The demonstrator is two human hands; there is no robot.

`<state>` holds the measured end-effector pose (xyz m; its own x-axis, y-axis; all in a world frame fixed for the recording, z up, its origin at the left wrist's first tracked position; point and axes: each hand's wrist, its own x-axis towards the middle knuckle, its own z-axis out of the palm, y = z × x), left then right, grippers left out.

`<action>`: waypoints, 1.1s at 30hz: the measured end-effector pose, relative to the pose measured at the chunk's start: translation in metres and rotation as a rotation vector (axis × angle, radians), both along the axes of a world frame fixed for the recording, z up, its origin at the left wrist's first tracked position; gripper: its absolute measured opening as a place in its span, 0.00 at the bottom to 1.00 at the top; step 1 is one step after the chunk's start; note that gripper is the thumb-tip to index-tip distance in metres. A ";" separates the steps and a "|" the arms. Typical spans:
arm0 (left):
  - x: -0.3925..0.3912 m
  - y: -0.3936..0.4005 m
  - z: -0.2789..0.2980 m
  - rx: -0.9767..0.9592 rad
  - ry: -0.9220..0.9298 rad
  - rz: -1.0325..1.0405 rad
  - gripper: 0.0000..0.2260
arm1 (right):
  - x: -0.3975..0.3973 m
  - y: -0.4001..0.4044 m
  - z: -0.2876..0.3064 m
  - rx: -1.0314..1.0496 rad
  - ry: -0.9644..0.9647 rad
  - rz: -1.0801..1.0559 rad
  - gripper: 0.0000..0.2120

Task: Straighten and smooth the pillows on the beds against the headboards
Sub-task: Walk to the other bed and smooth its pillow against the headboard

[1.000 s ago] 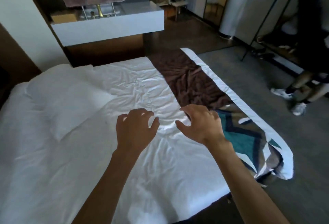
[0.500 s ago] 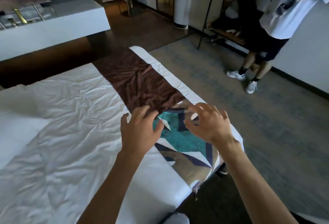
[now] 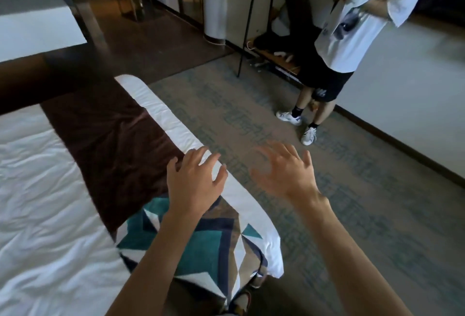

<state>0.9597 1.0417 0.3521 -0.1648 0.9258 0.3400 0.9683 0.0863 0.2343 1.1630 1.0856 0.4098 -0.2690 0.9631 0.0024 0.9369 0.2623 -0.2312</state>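
Observation:
The foot end of a bed with a wrinkled white duvet (image 3: 37,190) fills the left of the head view. A brown runner (image 3: 105,139) with a teal, navy and white patterned end (image 3: 201,247) lies across it. No pillow or headboard is in view. My left hand (image 3: 193,180) hovers over the bed's foot edge, fingers spread and loosely bent, holding nothing. Out past that edge, over the carpet, is my right hand (image 3: 284,172), fingers spread, also holding nothing.
A person in a white T-shirt and black shorts (image 3: 334,46) stands on the grey patterned carpet (image 3: 352,215) at the right, near a black metal rack (image 3: 251,14). A white counter (image 3: 32,29) stands at the far left, with dark wood floor beyond the bed.
The view has swung right, away from the pillow end of the bed. Both hands moved from over the white duvet to the bed's foot edge and beyond. The pillow has left the view.

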 end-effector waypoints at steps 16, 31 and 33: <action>0.158 0.264 -0.031 -0.025 -0.102 0.255 0.18 | 0.138 0.323 -0.014 -0.097 -0.010 0.289 0.32; 0.111 0.451 -0.035 0.107 0.000 0.679 0.14 | 0.041 0.577 -0.029 -0.072 0.035 0.705 0.43; 0.080 0.482 -0.038 0.132 0.028 0.698 0.15 | 0.004 0.611 -0.031 -0.067 0.007 0.725 0.39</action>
